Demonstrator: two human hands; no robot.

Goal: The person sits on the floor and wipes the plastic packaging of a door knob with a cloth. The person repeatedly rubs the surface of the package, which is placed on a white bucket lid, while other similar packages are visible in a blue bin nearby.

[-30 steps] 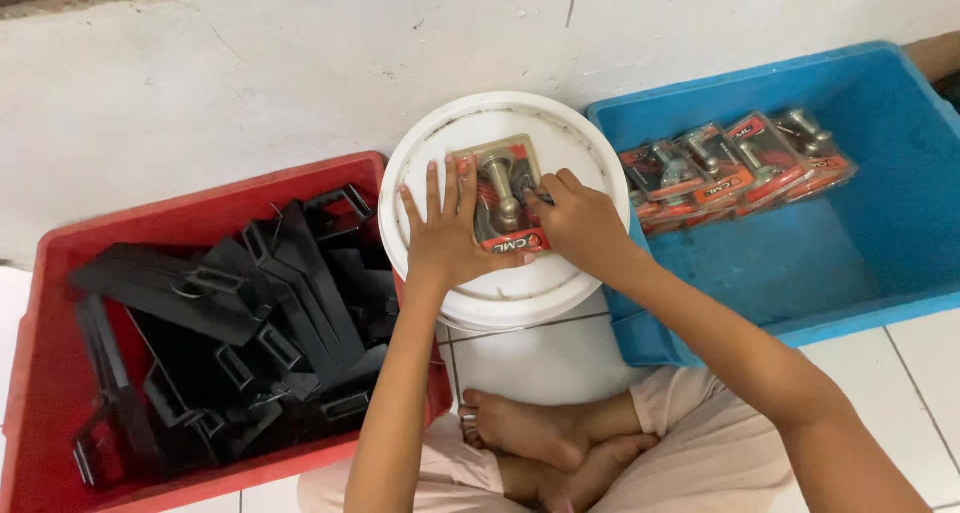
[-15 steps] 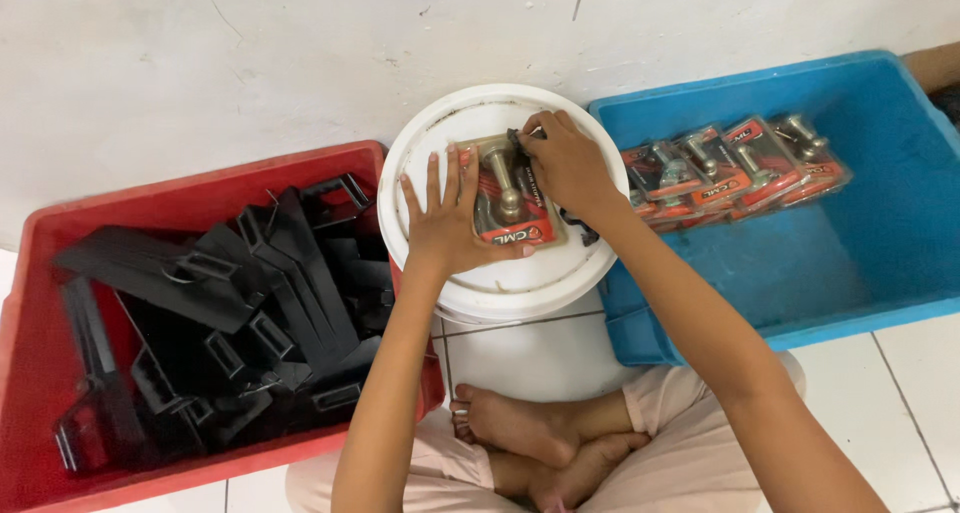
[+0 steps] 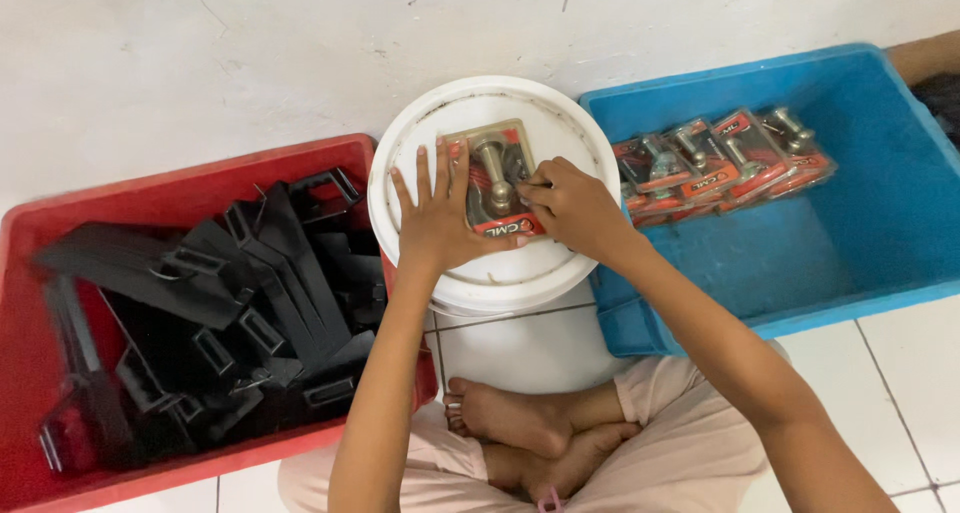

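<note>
Fingers down on the packaged door latch (image 3: 497,183), lying on the white bucket lid (image 3: 495,263).
Left hand (image 3: 435,218) flat and spread, pinning it; right hand (image 3: 575,211) curled, gripping its right edge between red bin (image 3: 30,233) and blue bin (image 3: 880,243).

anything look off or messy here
Nothing looks spilled or broken. The black metal brackets lie in a tangled heap in the red bin, while the carded packs in the blue bin stand in a neat row. Both hands, left hand and right hand, rest on one pack atop the white bucket lid.
</note>
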